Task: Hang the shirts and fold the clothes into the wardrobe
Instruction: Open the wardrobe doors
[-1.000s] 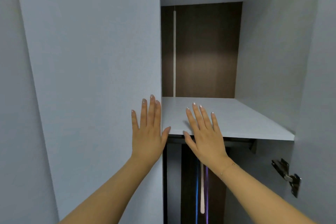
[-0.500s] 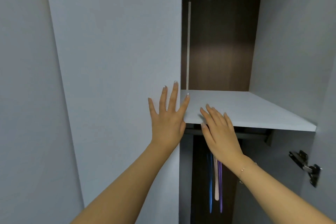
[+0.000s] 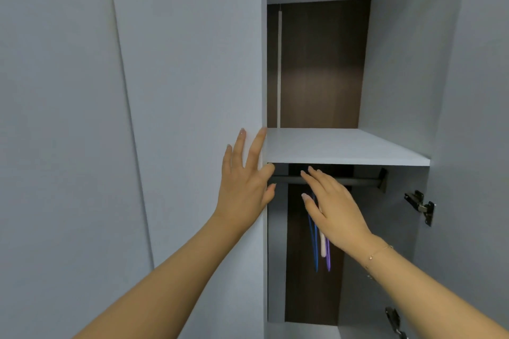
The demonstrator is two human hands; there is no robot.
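Head view: the wardrobe (image 3: 399, 63) fills the frame, open on its right half, with a closed grey door panel (image 3: 179, 63) taking up the left half. A pale shelf (image 3: 344, 146) crosses the centre right of the frame, and just beneath it runs a dark hanging rail (image 3: 358, 181). Below the rail, in the lower centre, a few thin hangers (image 3: 322, 250) in blue, white and purple hang partly behind the right hand. No shirts or other clothes appear anywhere in this view, so the garments of the task are out of sight.

Judging from this, the step in hand is an early one: getting at the hanging space, most likely to take a hanger off the rail before any shirt is hung. The next move would call for the right hand to go in under the shelf, close round one hanger's hook and lift it clear of the rail without snagging its neighbours.

The left hand (image 3: 242, 187) lies at centre frame against the edge of the closed door panel, its fingers (image 3: 256, 146) straight and spread, the tips reaching to shelf level; it holds nothing. Whether the palm presses the panel or only rests on it cannot be told. The right hand (image 3: 336, 206), just right of centre, is flat with fingers extended and close together, pointing up and left toward the rail; it grips nothing, and whether the fingertips touch the rail is unclear.
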